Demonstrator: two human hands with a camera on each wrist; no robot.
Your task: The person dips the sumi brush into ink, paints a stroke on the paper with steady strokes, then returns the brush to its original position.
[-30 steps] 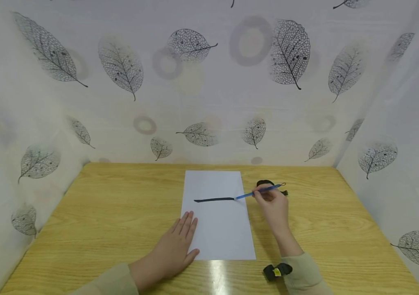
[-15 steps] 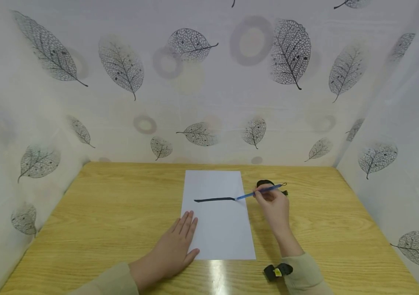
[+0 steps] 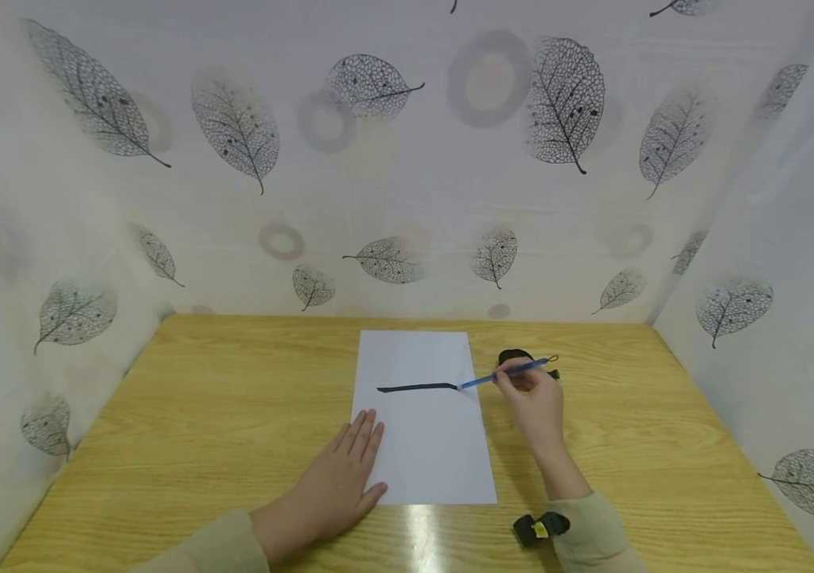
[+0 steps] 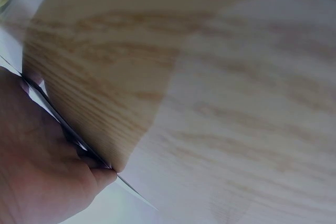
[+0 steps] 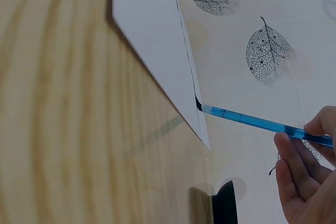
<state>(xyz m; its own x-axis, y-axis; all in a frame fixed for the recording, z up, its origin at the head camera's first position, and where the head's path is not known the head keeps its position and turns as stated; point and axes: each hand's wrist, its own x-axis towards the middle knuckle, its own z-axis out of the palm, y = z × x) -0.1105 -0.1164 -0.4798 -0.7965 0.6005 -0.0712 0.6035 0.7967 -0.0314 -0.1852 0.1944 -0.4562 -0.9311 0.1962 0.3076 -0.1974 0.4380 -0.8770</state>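
1. No letters, numbers or brands can be read.
2. A yellow patch (image 3: 539,529) on the black device (image 3: 524,532) is too small to read.
3. The paper (image 3: 428,454) bears one black stroke (image 3: 417,387).

White paper (image 3: 435,461) bears a black stroke (image 3: 417,387). The brush (image 5: 252,120) is blue with a whitish collar (image 5: 207,109) and black tip (image 5: 198,104). The table (image 3: 235,390) is yellow-brown with streaky wood grain. The pale grey wall cloth (image 3: 442,179) is printed with dark net-veined leaves (image 3: 566,107) and faint mauve rings (image 3: 459,86). Both sleeves (image 3: 227,545) are light khaki.
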